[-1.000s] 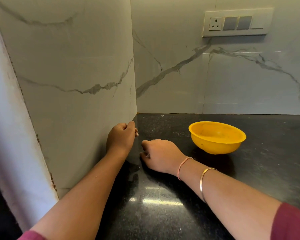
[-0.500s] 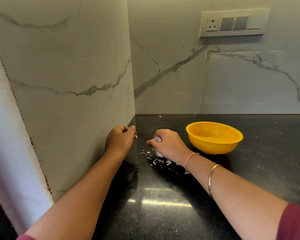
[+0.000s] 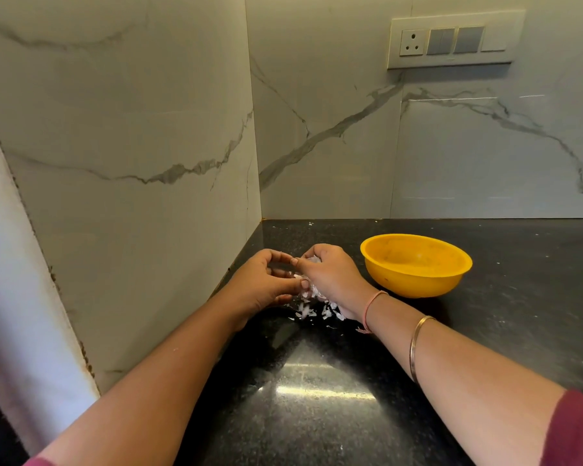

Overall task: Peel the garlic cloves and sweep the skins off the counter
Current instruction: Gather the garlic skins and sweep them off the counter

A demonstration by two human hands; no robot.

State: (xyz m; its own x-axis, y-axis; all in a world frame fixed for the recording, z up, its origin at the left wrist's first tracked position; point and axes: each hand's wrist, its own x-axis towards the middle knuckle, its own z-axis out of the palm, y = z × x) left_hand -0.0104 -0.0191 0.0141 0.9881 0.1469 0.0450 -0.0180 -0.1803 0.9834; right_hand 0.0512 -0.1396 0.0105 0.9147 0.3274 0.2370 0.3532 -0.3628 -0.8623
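Garlic skins (image 3: 328,312) lay scattered on the black table (image 3: 317,415) beside the yellow bowl (image 3: 417,279). My right grip (image 3: 330,277) clutched a bunch of them. My left grip (image 3: 263,284) curled against it; whether it held anything, I couldn't tell.

Warm dim light, glare on counter (image 3: 323,391)

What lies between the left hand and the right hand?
Head view: white garlic skins lie between the left hand and the right hand, some bunched in the right hand's fingers, others scattered on the black counter below.
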